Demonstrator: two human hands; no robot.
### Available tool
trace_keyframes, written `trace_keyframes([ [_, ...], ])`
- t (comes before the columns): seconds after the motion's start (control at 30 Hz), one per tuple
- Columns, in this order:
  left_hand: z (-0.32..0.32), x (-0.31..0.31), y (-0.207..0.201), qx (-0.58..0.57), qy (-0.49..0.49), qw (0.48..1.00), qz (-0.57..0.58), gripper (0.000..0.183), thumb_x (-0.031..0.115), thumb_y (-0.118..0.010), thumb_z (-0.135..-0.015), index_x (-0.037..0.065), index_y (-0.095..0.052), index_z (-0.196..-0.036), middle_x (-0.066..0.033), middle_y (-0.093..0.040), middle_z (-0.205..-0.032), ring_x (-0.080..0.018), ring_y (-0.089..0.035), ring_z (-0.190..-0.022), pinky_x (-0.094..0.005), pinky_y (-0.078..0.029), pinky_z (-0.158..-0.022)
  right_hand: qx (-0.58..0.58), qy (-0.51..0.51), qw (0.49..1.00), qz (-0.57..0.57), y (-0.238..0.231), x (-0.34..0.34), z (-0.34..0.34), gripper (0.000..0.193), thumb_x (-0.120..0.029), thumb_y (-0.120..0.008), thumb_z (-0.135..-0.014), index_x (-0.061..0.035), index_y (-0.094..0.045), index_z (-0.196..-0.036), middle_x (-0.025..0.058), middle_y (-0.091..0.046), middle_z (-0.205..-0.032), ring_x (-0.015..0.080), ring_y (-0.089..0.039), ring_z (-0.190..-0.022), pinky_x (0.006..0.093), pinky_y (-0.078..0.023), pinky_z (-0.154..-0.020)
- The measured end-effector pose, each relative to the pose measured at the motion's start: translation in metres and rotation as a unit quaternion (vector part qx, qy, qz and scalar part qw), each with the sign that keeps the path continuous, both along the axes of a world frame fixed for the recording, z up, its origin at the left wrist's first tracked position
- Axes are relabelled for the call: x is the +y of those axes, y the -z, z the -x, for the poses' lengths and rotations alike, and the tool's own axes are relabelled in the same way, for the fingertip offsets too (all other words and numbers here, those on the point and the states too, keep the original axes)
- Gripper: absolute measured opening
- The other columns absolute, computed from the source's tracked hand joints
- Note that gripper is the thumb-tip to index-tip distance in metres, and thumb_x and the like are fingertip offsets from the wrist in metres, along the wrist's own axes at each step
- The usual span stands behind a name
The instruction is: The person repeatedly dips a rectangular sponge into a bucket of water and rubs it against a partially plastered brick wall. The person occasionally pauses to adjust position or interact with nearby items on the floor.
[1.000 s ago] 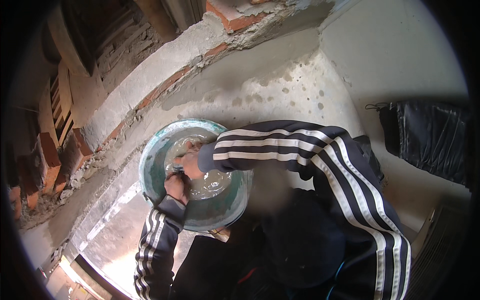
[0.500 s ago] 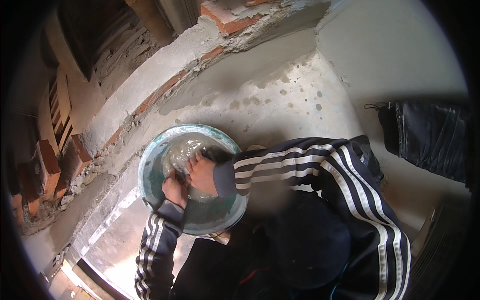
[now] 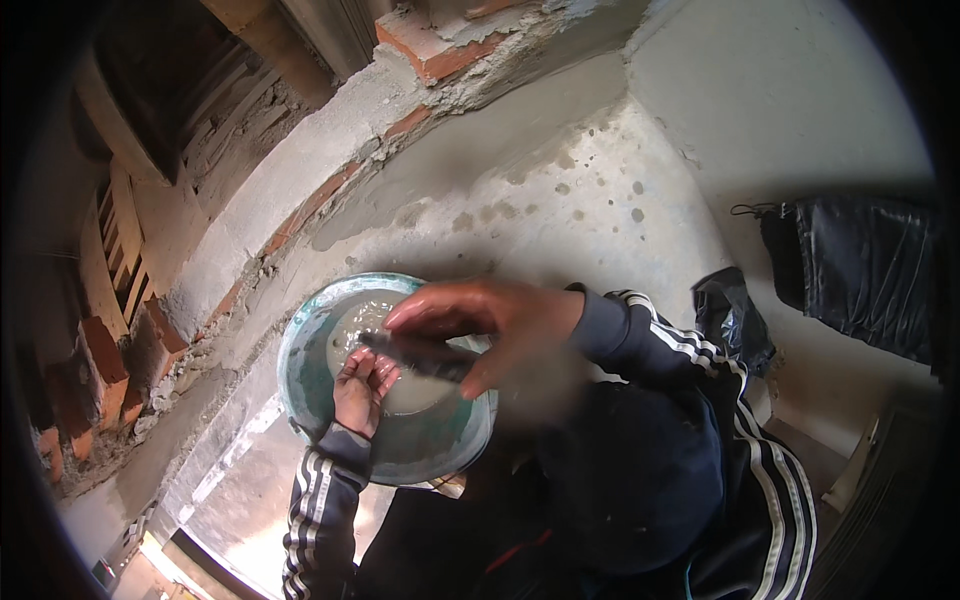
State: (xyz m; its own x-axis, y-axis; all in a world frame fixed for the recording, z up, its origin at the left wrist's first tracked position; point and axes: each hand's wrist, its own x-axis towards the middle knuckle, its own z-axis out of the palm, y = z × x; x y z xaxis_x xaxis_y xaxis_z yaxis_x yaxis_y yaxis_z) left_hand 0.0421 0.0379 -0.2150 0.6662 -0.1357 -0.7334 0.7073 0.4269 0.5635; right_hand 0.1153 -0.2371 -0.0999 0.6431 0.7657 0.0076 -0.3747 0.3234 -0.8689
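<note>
A round green basin (image 3: 303, 385) with a whitish, worn rim holds cloudy grey water (image 3: 412, 397). Above its right part is my right hand (image 3: 500, 315), slightly blurred, its fingers and thumb around a dark elongated thing (image 3: 425, 357) whose kind I cannot make out. Down in the basin, my left hand (image 3: 362, 388) has its palm turned up and its wet fingers partly curled but apart. Its fingertips are close to the far end of the dark thing; whether they touch it I cannot tell.
Beyond the basin runs a low wall of plaster and broken brick (image 3: 430, 45). A wet-spotted pale ledge (image 3: 600, 190) lies behind. To the right are a black plastic bag (image 3: 732, 315) and a black pleated cover (image 3: 870, 275). A dark cap (image 3: 635, 480) fills the lower middle.
My right hand has risen out of the water and turned, with the dark thing now visible in it. My left hand has uncurled and turned palm up. The view has shifted slightly.
</note>
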Motion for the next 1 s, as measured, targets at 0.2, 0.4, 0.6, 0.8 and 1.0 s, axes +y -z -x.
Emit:
trace_keyframes([
  [0.2, -0.001, -0.003, 0.0, 0.04, 0.055, 0.995, -0.071, 0.024, 0.022, -0.056, -0.091, 0.009, -0.052, -0.11, -0.0053, -0.061, -0.087, -0.0165, -0.061, -0.08, -0.0343, -0.053, -0.075, 0.237, 0.291, 0.925, -0.06, 0.041, -0.113, -0.031, 0.054, -0.031, -0.054, -0.091, -0.0005, -0.038, -0.132, 0.0136, -0.052, -0.123, 0.0193, -0.056, -0.108, 0.0332, -0.046, -0.091],
  [0.4, -0.007, -0.008, -0.004, 0.082, 0.122, 0.978, -0.149, 0.029, 0.025, -0.057, -0.09, 0.006, -0.053, -0.112, -0.0051, -0.06, -0.09, -0.0147, -0.06, -0.08, -0.0304, -0.053, -0.072, 0.196, 0.61, 0.678, 0.36, 0.119, -0.202, -0.118, 0.071, -0.04, -0.07, -0.075, -0.007, -0.039, -0.13, 0.0101, -0.058, -0.108, 0.0224, -0.057, -0.1, 0.0298, -0.048, -0.075],
  [0.6, -0.007, -0.006, 0.001, 0.081, 0.097, 0.986, -0.112, 0.028, 0.027, -0.059, -0.089, 0.008, -0.054, -0.108, -0.0059, -0.061, -0.09, -0.015, -0.06, -0.079, -0.0298, -0.053, -0.072, 0.12, 0.613, 0.539, 0.566, 0.161, -0.219, -0.199, 0.091, -0.05, -0.068, -0.073, 0.0055, -0.03, -0.134, 0.0265, -0.046, -0.129, 0.0369, -0.044, -0.121, 0.0364, -0.034, -0.101],
  [0.8, -0.008, -0.009, -0.001, 0.084, 0.103, 0.984, -0.121, 0.027, 0.024, -0.057, -0.09, 0.007, -0.053, -0.11, -0.007, -0.061, -0.09, -0.0159, -0.06, -0.079, -0.0301, -0.053, -0.072, 0.12, 0.586, 0.537, 0.595, 0.18, -0.181, -0.198, 0.094, -0.056, -0.064, -0.074, 0.0057, -0.028, -0.135, 0.0308, -0.045, -0.127, 0.0389, -0.043, -0.121, 0.0368, -0.033, -0.103],
  [1.0, -0.004, -0.007, 0.008, 0.073, 0.103, 0.986, -0.106, 0.025, 0.022, -0.056, -0.091, 0.007, -0.054, -0.11, -0.007, -0.061, -0.091, -0.0162, -0.061, -0.078, -0.0292, -0.053, -0.07, 0.086, 0.464, 0.672, 0.57, 0.154, -0.085, -0.116, 0.087, -0.057, -0.066, -0.071, 0.0014, -0.038, -0.13, 0.0289, -0.05, -0.122, 0.037, -0.049, -0.116, 0.037, -0.039, -0.097],
])
